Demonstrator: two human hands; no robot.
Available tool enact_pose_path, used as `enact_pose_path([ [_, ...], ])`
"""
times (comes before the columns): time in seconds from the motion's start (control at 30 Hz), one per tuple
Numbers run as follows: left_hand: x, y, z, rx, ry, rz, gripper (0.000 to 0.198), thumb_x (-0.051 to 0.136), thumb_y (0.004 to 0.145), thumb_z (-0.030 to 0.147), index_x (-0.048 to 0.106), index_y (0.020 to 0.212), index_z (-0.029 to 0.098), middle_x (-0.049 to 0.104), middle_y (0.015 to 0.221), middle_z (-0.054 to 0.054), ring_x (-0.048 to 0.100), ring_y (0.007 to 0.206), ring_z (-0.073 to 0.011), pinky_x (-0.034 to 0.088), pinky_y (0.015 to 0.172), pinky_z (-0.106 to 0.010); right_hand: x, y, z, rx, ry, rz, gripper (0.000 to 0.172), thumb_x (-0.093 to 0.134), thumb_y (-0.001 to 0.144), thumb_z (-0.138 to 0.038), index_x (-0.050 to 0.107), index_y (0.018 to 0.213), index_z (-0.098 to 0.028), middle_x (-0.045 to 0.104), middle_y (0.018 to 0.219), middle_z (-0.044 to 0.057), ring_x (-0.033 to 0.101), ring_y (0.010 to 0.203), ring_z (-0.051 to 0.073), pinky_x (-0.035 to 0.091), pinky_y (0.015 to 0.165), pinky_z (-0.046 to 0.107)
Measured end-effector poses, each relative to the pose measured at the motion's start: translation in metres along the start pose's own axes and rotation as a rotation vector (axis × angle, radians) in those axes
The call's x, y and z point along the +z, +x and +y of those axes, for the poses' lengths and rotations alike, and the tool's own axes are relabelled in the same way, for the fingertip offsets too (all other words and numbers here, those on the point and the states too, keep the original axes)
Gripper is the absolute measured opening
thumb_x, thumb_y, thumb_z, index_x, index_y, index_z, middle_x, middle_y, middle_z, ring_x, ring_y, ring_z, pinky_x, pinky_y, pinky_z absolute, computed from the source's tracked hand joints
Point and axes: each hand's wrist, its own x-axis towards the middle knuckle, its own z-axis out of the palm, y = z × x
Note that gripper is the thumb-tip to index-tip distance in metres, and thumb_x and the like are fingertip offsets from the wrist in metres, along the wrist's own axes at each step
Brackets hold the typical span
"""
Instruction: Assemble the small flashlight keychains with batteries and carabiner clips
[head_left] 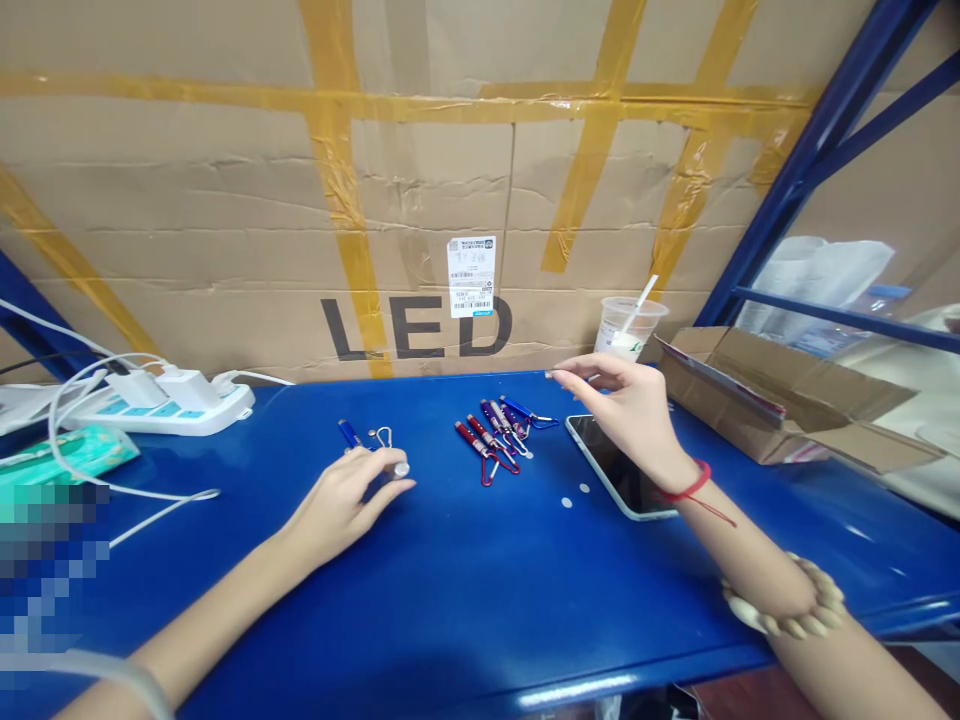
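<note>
My left hand (341,497) is closed low over the blue surface, with a small round silvery piece (401,469) between thumb and forefinger. Just beyond its fingers lie a blue penlight part (349,433) and a silver carabiner clip (384,437). My right hand (626,405) is raised above a phone (611,465), thumb and fingertips pinched on a tiny object (551,374) too small to name. Between the hands lies a row of keychain penlights, among them a red one (472,437) and a blue one (521,407). Two coin-like discs (567,503) rest nearer me.
A power strip (187,410) with white plugs and cables stands at left, beside a green packet (82,460). Behind is a large taped carton (420,200). At right are a plastic cup (626,325) with a straw, an open cardboard box (720,400) and blue shelf posts (795,200).
</note>
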Motion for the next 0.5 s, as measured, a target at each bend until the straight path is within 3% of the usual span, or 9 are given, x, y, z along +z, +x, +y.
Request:
enact_pose_path([
  [0.13,0.006,0.001,0.018,0.000,-0.082,-0.038,0.027,0.042,0.089,0.040,0.060,0.093,0.020,0.067,0.083,-0.002,0.061,0.074,-0.0135,0.047,0.070,-0.024,0.018,-0.017,-0.017,0.031,0.160,-0.073,0.021,0.063,0.077,-0.038,0.070,0.078,-0.018,0.070,0.075,0.005,0.065,0.067,0.017,0.053,0.061,0.028],
  [0.27,0.009,0.003,0.030,-0.012,-0.171,-0.092,0.024,0.040,0.091,0.033,0.059,0.095,0.019,0.065,0.083,-0.003,0.060,0.077,-0.0126,0.046,0.071,-0.023,0.041,-0.043,-0.040,-0.109,0.285,-0.284,0.011,0.064,0.078,-0.028,0.070,0.072,-0.021,0.070,0.076,0.003,0.065,0.073,0.016,0.053,0.072,0.029],
  [0.37,0.011,0.001,0.035,-0.001,-0.218,-0.090,0.023,0.040,0.091,0.032,0.059,0.096,0.019,0.065,0.084,-0.003,0.059,0.077,-0.0129,0.046,0.071,-0.023,0.051,-0.056,-0.048,-0.193,0.352,-0.388,0.010,0.064,0.079,-0.026,0.069,0.072,-0.021,0.069,0.074,0.003,0.063,0.071,0.015,0.052,0.069,0.028],
  [0.5,0.014,-0.002,0.039,0.000,-0.256,-0.087,0.024,0.041,0.091,0.033,0.060,0.096,0.019,0.066,0.083,-0.003,0.059,0.075,-0.0129,0.046,0.070,-0.023,0.055,-0.059,-0.045,-0.126,0.341,-0.477,0.016,0.062,0.080,-0.032,0.069,0.070,-0.020,0.069,0.073,0.003,0.062,0.067,0.014,0.050,0.063,0.026],
])
